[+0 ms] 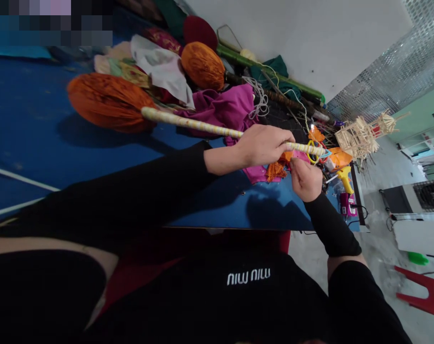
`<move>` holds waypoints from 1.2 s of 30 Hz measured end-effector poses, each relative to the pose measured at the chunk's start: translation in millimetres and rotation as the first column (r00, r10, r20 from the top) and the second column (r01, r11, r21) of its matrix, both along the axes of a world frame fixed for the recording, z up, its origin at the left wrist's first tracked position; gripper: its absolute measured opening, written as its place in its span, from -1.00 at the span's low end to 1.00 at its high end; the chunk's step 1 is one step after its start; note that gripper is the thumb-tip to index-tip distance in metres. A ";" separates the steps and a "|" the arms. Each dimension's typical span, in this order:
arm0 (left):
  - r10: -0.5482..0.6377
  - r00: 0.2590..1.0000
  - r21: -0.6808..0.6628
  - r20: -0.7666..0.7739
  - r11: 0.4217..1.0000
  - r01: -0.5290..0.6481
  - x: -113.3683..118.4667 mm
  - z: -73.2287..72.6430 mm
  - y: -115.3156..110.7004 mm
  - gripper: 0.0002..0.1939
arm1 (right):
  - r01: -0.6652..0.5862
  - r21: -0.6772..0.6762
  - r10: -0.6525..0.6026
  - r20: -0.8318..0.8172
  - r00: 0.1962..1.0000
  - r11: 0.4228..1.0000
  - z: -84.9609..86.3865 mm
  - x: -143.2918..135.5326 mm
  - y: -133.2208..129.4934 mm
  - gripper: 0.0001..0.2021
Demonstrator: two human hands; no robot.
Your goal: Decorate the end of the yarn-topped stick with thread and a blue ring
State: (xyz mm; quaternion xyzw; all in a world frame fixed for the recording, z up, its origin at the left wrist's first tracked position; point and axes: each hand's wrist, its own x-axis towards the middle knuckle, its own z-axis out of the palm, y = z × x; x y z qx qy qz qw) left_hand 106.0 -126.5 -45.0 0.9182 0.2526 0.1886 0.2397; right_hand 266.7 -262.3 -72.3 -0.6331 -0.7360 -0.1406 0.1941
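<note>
My left hand (261,143) is wrapped around a long stick (202,125) bound in a yellow-and-white spiral. At the stick's far left end sits a large rounded head (109,101) covered in gathered orange cloth, held over the blue table. My right hand (306,179) is closed in a pinch just below the stick's right end; what its fingers grip is hidden. Close to that end lie yellow-handled scissors (312,152). Crumpled orange cloth (275,171) rests on the table between my hands.
Behind the stick are purple cloth (220,107), a white cloth (163,64), a second orange-covered head (203,65) and a green pole (252,62). A yellow glue gun (345,179) lies near the right table edge, beside a small stick-built model (358,138). A red stool (426,289) stands beyond.
</note>
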 end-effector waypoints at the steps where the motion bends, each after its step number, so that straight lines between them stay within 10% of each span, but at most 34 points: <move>1: 0.002 1.000 -0.012 0.005 1.000 -0.002 0.0 -0.3 1.0 -0.59 | 0.008 0.013 -0.008 -0.010 1.000 1.000 -4.1 -0.4 -0.5 -0.63; 12: 0.057 0.985 -0.160 0.163 0.987 -0.030 -4.9 4.6 0.7 -0.71 | 0.215 0.074 -0.205 -0.123 0.971 0.974 -29.9 -14.5 12.5 -0.60; 19: 0.125 0.976 -0.092 0.177 0.990 -0.110 -4.4 0.7 8.4 -0.71 | 0.191 0.004 -0.190 0.129 0.973 0.982 18.3 -13.7 -9.4 -0.60; 29: 0.159 0.978 -0.112 0.137 0.983 -0.145 -4.0 4.1 16.6 -0.74 | 0.384 0.414 -0.478 0.151 0.865 0.825 70.8 65.5 -4.9 -0.56; 33: 0.232 0.956 -0.148 0.179 0.967 -0.207 -10.7 15.4 14.3 -0.71 | 0.208 -0.003 -0.208 -0.072 0.976 0.978 44.8 65.1 -24.0 -0.66; 36: 0.239 0.944 -0.171 0.228 0.964 -0.203 -16.0 22.5 11.3 -0.72 | -0.039 -0.275 -0.068 -0.370 0.926 0.961 16.8 64.3 -35.6 -0.62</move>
